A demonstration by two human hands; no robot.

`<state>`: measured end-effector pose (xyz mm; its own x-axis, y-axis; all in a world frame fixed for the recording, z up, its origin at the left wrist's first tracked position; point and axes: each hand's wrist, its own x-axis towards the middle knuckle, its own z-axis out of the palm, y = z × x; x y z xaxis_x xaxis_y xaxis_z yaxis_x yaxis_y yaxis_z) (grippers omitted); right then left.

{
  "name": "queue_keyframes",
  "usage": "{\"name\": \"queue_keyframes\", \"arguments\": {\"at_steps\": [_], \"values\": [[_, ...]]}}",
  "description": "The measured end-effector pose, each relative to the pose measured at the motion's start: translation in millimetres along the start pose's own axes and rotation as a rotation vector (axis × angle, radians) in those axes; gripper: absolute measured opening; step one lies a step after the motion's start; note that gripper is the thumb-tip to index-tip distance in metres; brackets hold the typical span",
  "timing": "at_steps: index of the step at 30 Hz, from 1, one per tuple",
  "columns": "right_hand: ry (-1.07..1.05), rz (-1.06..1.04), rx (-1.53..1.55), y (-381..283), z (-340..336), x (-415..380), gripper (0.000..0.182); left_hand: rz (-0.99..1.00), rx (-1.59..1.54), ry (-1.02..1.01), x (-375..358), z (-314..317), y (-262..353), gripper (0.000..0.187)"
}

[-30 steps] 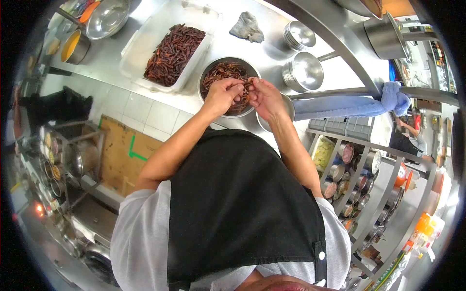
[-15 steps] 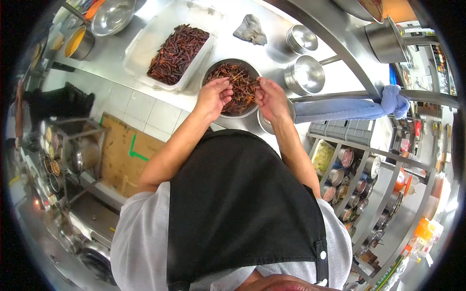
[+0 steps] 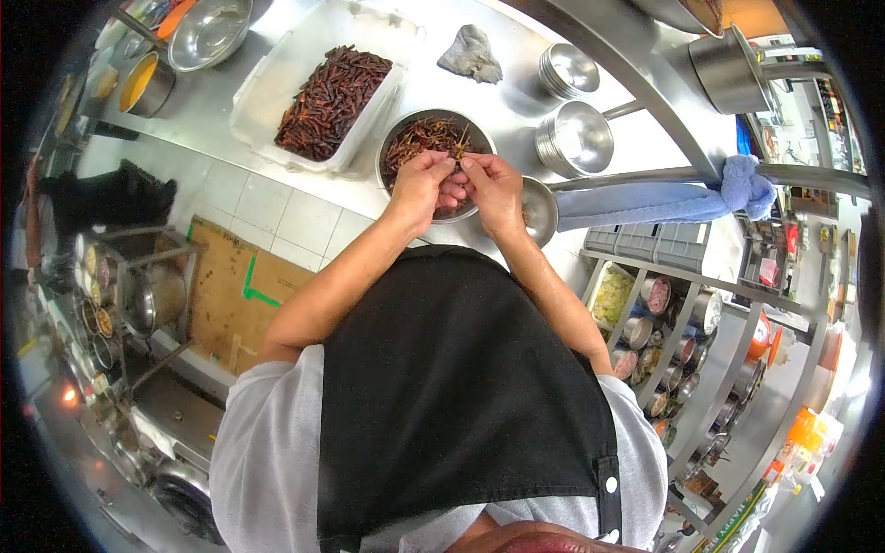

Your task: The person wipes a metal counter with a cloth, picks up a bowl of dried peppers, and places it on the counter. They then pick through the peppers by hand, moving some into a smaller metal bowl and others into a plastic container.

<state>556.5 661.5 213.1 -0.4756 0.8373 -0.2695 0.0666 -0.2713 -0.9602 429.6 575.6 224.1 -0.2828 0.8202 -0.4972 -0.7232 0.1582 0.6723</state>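
A steel bowl (image 3: 381, 164) on the counter holds thin, reddish-brown dried chilies (image 3: 419, 138) with stems. Over its near side, my left hand (image 3: 426, 189) and my right hand (image 3: 495, 189) meet with fingertips pinched together. Between them a dried chili with a thin pale stem (image 3: 461, 147) sticks up; the fingers cover most of it. Left of the bowl, a translucent plastic tub (image 3: 263, 88) contains a heap of dark red dried chili pieces (image 3: 334, 103). A smaller steel bowl (image 3: 544, 210) stands beside my right wrist, partly hidden by it.
Stacked steel bowls (image 3: 576, 138) and a crumpled grey cloth (image 3: 470, 55) sit on the counter. A blue towel (image 3: 645, 207) is tied along the rail at right. A pot with yellow contents (image 3: 147, 85) stands at far left. Food containers (image 3: 659, 295) fill a rack below right.
My hands have come together over the bowl, the right moving left and the left moving slightly right. The smaller bowl beside my right wrist shows more now.
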Motion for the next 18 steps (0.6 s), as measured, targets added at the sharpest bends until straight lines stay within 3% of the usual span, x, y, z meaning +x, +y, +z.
{"name": "queue_keyframes", "arguments": {"at_steps": [7,13,18], "values": [[0.031,0.137,0.324,-11.2,-13.5,-5.2,0.018,-0.022,-0.047,-0.075,4.3,-3.8,-4.0,0.015],[0.09,0.118,0.477,-24.5,-31.1,-1.5,0.018,-0.104,-0.279,-0.114,7.2,-13.1,-3.4,0.006],[-0.028,0.111,0.171,-30.6,-27.5,-12.8,0.017,-0.031,-0.182,-0.089,4.0,-8.0,0.3,0.01]]}}
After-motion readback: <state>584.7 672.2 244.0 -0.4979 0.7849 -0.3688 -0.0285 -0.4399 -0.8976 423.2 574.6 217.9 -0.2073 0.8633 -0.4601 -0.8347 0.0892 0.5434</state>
